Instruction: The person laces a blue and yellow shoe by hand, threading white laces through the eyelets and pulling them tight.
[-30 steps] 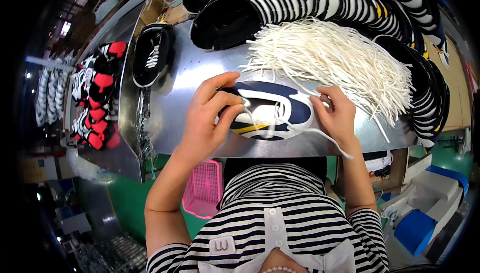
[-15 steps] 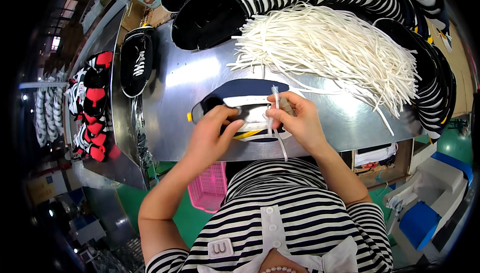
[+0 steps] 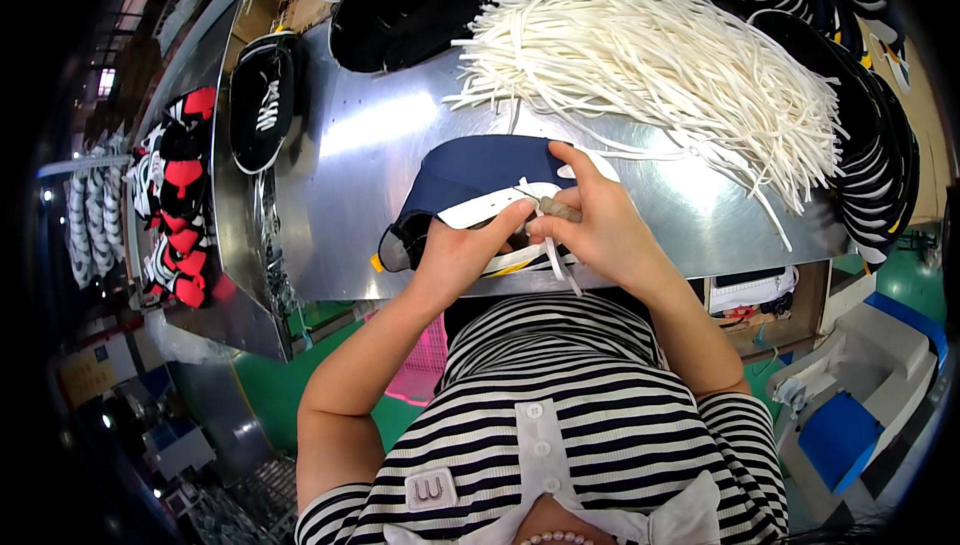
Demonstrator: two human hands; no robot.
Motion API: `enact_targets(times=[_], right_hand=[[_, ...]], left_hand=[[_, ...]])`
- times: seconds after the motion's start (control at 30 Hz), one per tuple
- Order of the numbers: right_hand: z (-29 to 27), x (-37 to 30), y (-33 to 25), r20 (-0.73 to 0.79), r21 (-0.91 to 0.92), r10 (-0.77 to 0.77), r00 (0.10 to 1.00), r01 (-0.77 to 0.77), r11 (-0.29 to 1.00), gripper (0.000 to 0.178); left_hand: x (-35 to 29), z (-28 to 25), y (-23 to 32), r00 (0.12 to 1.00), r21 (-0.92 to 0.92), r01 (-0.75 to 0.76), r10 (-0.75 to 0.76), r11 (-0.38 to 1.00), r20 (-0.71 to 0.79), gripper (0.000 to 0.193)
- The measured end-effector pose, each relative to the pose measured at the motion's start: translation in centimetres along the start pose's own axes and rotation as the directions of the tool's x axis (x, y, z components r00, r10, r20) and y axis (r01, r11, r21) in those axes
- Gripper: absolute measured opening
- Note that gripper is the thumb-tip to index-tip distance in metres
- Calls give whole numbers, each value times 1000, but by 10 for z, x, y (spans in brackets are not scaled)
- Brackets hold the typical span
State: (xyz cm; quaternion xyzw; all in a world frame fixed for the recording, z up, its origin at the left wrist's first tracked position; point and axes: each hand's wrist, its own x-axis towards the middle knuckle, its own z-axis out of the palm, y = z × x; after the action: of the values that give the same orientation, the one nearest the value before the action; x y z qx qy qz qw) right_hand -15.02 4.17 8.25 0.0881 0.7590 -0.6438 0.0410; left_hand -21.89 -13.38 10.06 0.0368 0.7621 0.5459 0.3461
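Note:
A navy shoe upper (image 3: 475,167) with white eyelet strips and yellow trim lies on the metal table in front of me. My left hand (image 3: 462,245) grips it, thumb on the near edge of the white strip, other fingers tucked inside and hidden. Between the fingers of my right hand (image 3: 598,220) is a small tool with a tan wrapped handle (image 3: 560,209); its thin tip meets the strip. The right index finger stretches over the upper's far side. A white shoelace (image 3: 555,263) hangs from the upper, below my right hand.
A big heap of white laces (image 3: 650,80) lies behind the upper. Rows of stacked shoe uppers (image 3: 400,15) curve round the back and right. One laced black upper (image 3: 265,110) sits at the left, near red-and-black ones (image 3: 183,180). A pink basket (image 3: 420,360) stands under the table.
My left hand has moved right, its thumb now on the eyelet strip. The upper is tilted, showing more navy side. My right index finger has extended over it, and the tool tip has come to the strip.

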Motion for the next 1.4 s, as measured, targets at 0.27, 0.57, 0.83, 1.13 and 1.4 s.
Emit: enact_targets(times=[0.27,0.57,0.83,1.13,1.4], right_hand=[[3,5,0,110,-139,-94,989,109,984,76],[9,0,0,102,-278,-156,983,178,944,70],[-8,-27,-13,-33,-206,-153,988,143,968,22],[-2,-12,-10,-3,-463,-233,973,205,862,17],[10,11,-21,216,-695,-94,972,220,684,30]], left_hand=[[-7,1,-8,998,-4,-49,49,999,-50,20],[-4,2,-14,986,43,-144,147,989,-73,16],[-6,4,-12,970,68,-217,223,974,-95,17],[-12,6,-15,954,126,-277,289,952,-83,19],[-9,-10,-22,975,53,-190,182,980,127,13]])
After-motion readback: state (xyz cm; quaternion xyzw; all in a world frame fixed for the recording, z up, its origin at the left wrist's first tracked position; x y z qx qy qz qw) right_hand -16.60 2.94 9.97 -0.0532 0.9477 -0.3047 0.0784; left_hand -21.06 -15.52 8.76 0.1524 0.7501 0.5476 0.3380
